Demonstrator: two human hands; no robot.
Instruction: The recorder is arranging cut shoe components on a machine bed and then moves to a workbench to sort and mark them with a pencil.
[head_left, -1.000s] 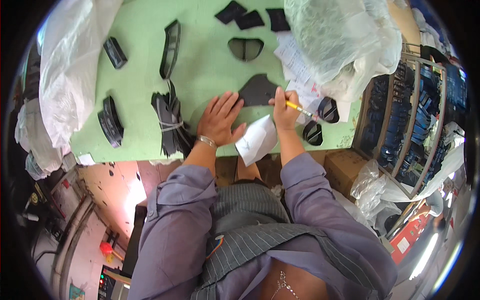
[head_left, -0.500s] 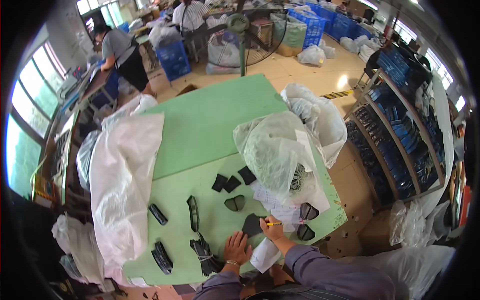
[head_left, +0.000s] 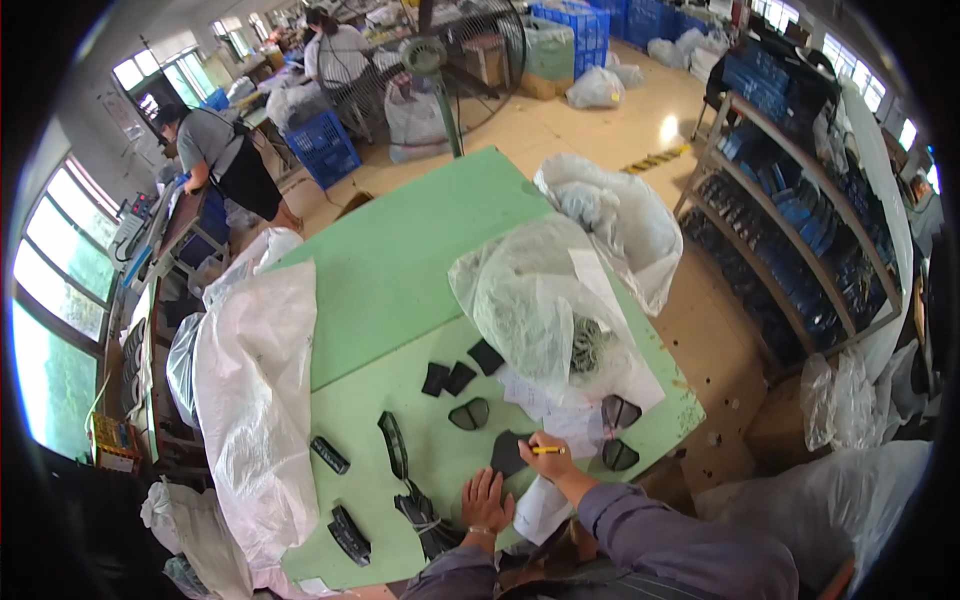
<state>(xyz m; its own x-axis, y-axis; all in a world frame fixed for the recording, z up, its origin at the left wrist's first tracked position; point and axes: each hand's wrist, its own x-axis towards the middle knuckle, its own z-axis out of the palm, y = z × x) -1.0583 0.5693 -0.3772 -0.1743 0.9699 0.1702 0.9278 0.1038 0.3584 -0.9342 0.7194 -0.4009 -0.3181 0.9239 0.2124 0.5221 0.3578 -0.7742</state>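
My left hand lies flat on the green table with its fingers stretched, the tips by the lower edge of a dark, flat cut piece. At that piece's right side my right hand is closed round a yellow pencil; whether its tip touches the piece is too small to tell. Just left of my left wrist lies a tied bundle of black strips. A white paper sheet lies beneath my right forearm. Above the dark piece rests a black rounded part.
Several small black squares lie near a clear bag of pale cord. Two black rounded parts sit at the right edge. Black curved pieces are at left, beside a white sack. A rack stands right; two people work beyond.
The whole view has shifted and tilted a little. My left hand remains flat and my right still holds the pencil at the dark piece.
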